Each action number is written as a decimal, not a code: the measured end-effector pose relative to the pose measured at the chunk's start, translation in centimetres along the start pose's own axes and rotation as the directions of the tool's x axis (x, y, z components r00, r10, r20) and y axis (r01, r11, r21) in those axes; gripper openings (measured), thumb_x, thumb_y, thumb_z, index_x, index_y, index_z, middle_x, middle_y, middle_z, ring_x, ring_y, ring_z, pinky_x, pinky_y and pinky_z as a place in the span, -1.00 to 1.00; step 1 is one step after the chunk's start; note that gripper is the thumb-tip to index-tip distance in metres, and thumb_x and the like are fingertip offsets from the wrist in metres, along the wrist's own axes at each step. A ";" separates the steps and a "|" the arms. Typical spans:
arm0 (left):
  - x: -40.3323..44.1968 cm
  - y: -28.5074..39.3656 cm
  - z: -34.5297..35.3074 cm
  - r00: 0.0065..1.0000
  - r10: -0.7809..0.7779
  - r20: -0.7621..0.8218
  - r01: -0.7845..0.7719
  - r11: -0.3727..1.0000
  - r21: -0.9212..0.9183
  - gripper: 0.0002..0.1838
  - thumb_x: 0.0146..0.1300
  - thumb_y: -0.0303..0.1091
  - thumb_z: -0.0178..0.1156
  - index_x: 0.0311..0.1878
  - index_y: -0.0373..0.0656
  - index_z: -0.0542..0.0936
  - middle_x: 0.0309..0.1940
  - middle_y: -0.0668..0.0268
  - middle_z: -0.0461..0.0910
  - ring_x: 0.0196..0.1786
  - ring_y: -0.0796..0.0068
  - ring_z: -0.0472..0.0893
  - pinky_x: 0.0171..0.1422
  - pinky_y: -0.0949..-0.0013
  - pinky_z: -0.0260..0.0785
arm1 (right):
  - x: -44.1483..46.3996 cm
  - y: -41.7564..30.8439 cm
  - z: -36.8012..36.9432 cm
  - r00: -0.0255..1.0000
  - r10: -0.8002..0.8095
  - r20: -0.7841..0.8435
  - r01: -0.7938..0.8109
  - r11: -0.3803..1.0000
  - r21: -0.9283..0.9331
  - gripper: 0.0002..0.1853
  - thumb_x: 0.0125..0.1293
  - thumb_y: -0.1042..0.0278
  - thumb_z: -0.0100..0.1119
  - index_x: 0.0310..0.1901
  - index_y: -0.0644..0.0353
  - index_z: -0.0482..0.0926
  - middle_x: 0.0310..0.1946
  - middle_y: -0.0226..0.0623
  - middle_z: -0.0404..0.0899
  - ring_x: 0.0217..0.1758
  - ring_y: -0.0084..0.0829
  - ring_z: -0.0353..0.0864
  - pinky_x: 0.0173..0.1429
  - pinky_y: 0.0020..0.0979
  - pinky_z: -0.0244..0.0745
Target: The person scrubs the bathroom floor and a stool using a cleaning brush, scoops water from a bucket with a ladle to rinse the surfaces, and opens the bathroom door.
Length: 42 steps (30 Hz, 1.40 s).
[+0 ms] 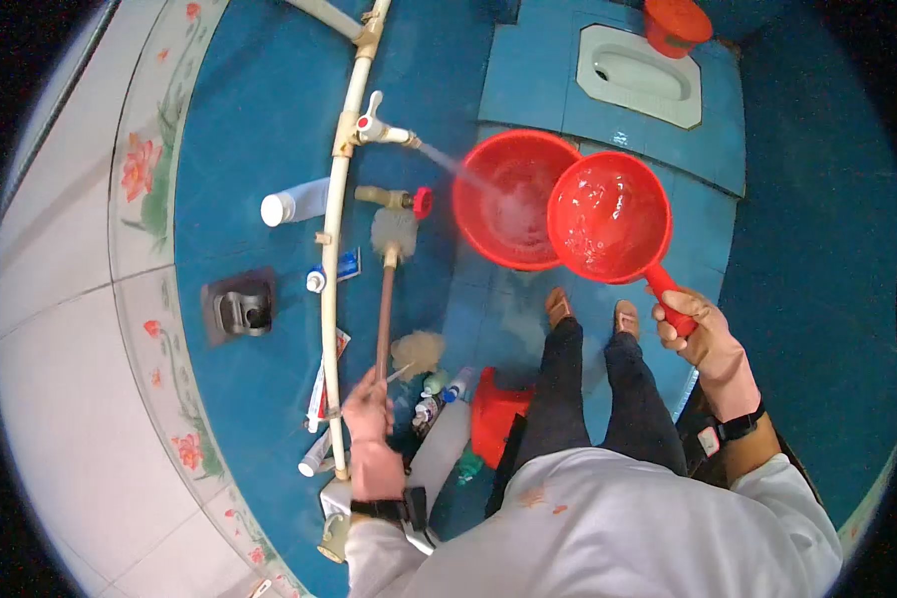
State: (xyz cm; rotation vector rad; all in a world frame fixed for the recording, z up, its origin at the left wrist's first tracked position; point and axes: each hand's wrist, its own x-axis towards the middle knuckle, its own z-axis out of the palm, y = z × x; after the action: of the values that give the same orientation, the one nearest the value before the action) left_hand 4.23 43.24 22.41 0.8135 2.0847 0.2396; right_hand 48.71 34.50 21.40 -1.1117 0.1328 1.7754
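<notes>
My right hand [698,324] is closed round the handle of a red water dipper [610,217], which hangs partly over the rim of a red tub [488,234]. A little clear water seems to glisten inside the dipper. My left hand [369,404] grips the brown stick of a toilet brush [385,319], whose pale bristle head points away from me, close to the pipe. From a white tap [371,125] a stream of water runs into the tub, and the water there is frothy.
A white squat toilet [638,78] is set in a raised blue tiled step, with a red bucket [676,25] behind it. Cream pipe [333,249] runs along the left wall. Tubes and several bottles [429,411] crowd near my left hand, beside a red container [498,417].
</notes>
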 end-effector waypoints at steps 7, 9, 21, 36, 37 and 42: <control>2.5 -1.0 2.7 1.000 -0.022 -0.018 0.024 0.992 0.123 -0.71 0.22 -0.31 0.10 0.03 0.01 0.50 -0.71 0.44 0.38 -0.80 0.63 0.27 -0.80 0.50 0.07 | 0.0 0.4 0.1 0.999 0.039 -0.025 -0.040 0.999 -0.034 -0.75 0.18 0.22 0.11 -0.37 0.27 0.40 -0.45 -0.27 0.41 -0.60 -0.63 0.39 -0.67 -0.70 0.18; 2.1 -3.2 2.6 1.000 0.002 -0.027 0.000 0.996 0.089 -0.70 0.24 -0.30 0.07 0.05 0.04 0.47 -0.70 0.43 0.40 -0.81 0.62 0.27 -0.81 0.48 0.07 | -0.2 0.5 0.2 0.999 0.034 -0.039 -0.035 0.999 -0.031 -0.75 0.17 0.23 0.12 -0.36 0.27 0.40 -0.45 -0.29 0.41 -0.61 -0.62 0.38 -0.67 -0.67 0.16; 0.1 -7.8 3.2 0.982 -0.143 0.121 0.130 0.985 0.112 -0.70 0.18 -0.29 0.15 0.00 -0.06 0.48 -0.71 0.42 0.42 -0.76 0.63 0.33 -0.74 0.50 0.13 | 3.9 -0.1 4.4 0.975 -0.016 -0.223 -0.043 0.966 -0.253 -0.64 0.11 0.20 0.19 -0.14 0.16 0.34 -0.50 -0.42 0.41 -0.62 -0.60 0.37 -0.67 -0.57 0.15; 8.3 -17.2 3.9 0.978 0.122 0.168 -0.166 0.945 0.282 -0.67 0.20 -0.26 0.12 0.01 -0.11 0.40 -0.70 0.39 0.41 -0.80 0.58 0.32 -0.78 0.46 0.07 | 14.0 -7.5 19.5 0.919 -0.394 -0.024 0.386 0.909 -0.157 -0.79 0.11 0.33 0.17 -0.23 0.19 0.45 -0.50 -0.38 0.42 -0.57 -0.59 0.36 -0.56 -0.62 0.26; 7.8 -16.4 3.9 0.984 0.075 0.161 -0.115 0.960 0.255 -0.67 0.20 -0.27 0.12 0.02 -0.10 0.39 -0.70 0.38 0.41 -0.80 0.58 0.32 -0.78 0.46 0.07 | 13.9 -8.2 19.3 0.928 -0.370 -0.034 0.370 0.929 -0.018 -0.80 0.12 0.34 0.17 -0.23 0.18 0.45 -0.48 -0.34 0.43 -0.56 -0.56 0.37 -0.56 -0.62 0.27; 7.1 -16.1 4.5 0.991 -0.009 0.136 -0.023 0.973 0.228 -0.67 0.19 -0.27 0.12 0.01 -0.10 0.36 -0.65 0.36 0.42 -0.79 0.57 0.33 -0.79 0.45 0.11 | 13.8 -9.4 14.0 0.953 -0.300 0.033 0.285 0.932 0.224 -0.79 0.10 0.36 0.19 -0.22 0.15 0.47 -0.46 -0.26 0.46 -0.56 -0.47 0.42 -0.61 -0.61 0.31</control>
State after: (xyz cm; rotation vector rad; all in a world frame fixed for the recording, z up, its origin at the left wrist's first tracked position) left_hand -2.63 34.78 7.84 0.9469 2.0032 -0.0542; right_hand 46.25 56.15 22.89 -0.8643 0.1109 1.4896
